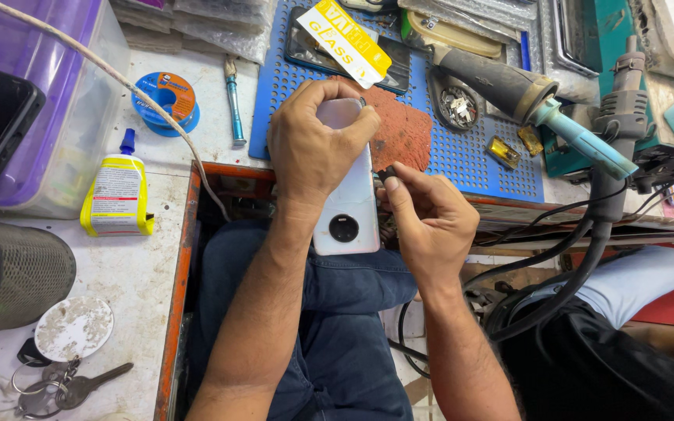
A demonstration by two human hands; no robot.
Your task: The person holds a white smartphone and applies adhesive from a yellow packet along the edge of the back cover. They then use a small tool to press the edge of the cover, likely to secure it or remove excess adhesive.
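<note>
A white smartphone point(347, 210) with a round black camera ring lies back-up between my hands, over my lap at the bench edge. My left hand point(313, 148) wraps around its top end, fingers curled over the far edge. My right hand point(423, 218) pinches a small dark tool point(388, 173) against the phone's right side edge. Beneath the phone's top lies a reddish-brown pad point(403, 132) on a blue perforated mat point(477, 156).
A yellow glue bottle point(117, 195), a blue solder reel point(165, 100), a small screwdriver point(233, 101), a purple plastic box point(48, 101), a hot air gun point(536, 101) with black cables, keys point(72, 386) and another phone point(329, 43) under a yellow packet surround me.
</note>
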